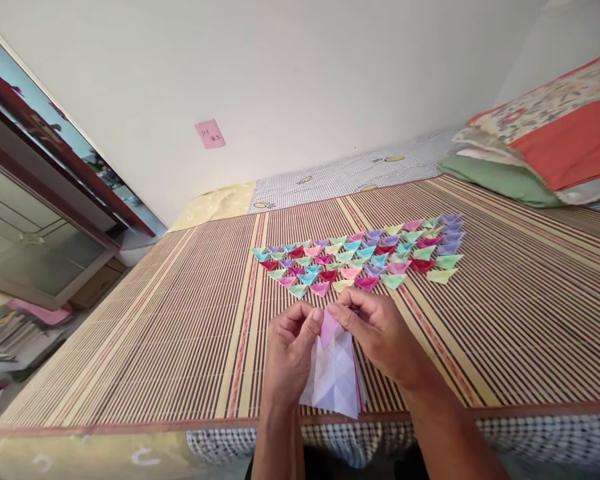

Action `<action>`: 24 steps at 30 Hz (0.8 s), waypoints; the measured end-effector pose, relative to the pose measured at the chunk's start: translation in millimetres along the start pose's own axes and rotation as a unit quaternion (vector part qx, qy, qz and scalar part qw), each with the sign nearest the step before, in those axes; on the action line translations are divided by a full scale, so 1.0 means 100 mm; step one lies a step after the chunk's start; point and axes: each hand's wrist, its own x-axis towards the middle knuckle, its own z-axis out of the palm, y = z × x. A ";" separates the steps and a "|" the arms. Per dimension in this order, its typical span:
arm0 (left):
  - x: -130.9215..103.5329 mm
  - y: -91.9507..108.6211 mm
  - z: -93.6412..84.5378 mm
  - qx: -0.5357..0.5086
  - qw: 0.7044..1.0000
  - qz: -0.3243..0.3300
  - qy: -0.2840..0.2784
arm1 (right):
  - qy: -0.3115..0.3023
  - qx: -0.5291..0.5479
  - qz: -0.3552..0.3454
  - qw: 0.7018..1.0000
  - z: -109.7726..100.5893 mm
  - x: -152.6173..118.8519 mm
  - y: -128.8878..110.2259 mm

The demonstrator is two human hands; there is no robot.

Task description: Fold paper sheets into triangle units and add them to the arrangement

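Observation:
A small pink-lilac folded paper (329, 329) is pinched between my two hands. My left hand (293, 347) grips its left edge with thumb and forefinger, and my right hand (380, 330) holds its upper right corner. Just beneath lies a stack of creased paper sheets (336, 380), pale lilac on top, with coloured edges showing at its right side. Beyond my hands, several rows of small folded paper pieces (353, 255) in green, blue, pink, red, purple and yellow spread across the striped mat (220, 307).
Folded bedding (570, 133) in red, floral and green lies at the back right. A pink note (210, 134) is on the white wall. At the left, below the bed's edge, stand a glass-panelled cabinet (30, 233) and a pile of papers (15, 337).

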 end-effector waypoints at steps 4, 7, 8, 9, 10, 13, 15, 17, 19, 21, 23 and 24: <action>-0.01 0.07 -0.03 0.030 0.998 0.001 -0.057 | 0.022 0.017 0.007 1.000 -0.03 -0.01 0.01; -0.01 0.05 -0.05 0.040 0.997 0.003 -0.067 | 0.023 0.037 0.015 0.999 -0.02 -0.01 0.04; -0.01 0.02 -0.05 0.037 0.997 0.003 -0.062 | 0.021 0.054 0.021 0.998 -0.02 0.00 0.05; -0.01 -0.01 -0.04 0.028 0.998 0.003 -0.052 | 0.019 0.073 0.026 0.997 -0.02 0.01 0.06; -0.01 -0.03 -0.03 0.013 0.999 0.001 -0.038 | 0.019 0.089 0.029 0.995 -0.01 0.02 0.07; 0.02 -0.09 0.04 -0.072 0.997 -0.019 0.018 | 0.014 0.107 0.028 0.994 -0.02 0.04 0.08; 0.05 -0.09 0.10 -0.141 0.988 -0.037 0.055 | -0.008 0.101 0.031 0.994 -0.03 0.04 0.08; 0.07 -0.08 0.14 -0.200 0.975 -0.054 0.085 | -0.036 0.098 0.039 0.994 -0.02 0.03 0.08; 0.09 -0.07 0.16 -0.245 0.960 -0.069 0.114 | -0.055 0.094 0.040 0.993 -0.01 0.03 0.07; 0.10 -0.07 0.17 -0.275 0.948 -0.082 0.139 | -0.059 0.090 0.035 0.994 0.00 0.03 0.06; 0.10 -0.08 0.17 -0.286 0.942 -0.085 0.153 | -0.059 0.075 0.034 0.995 0.01 0.03 0.05; 0.09 -0.09 0.18 -0.286 0.942 -0.081 0.154 | -0.058 0.062 0.035 0.996 0.02 0.03 0.04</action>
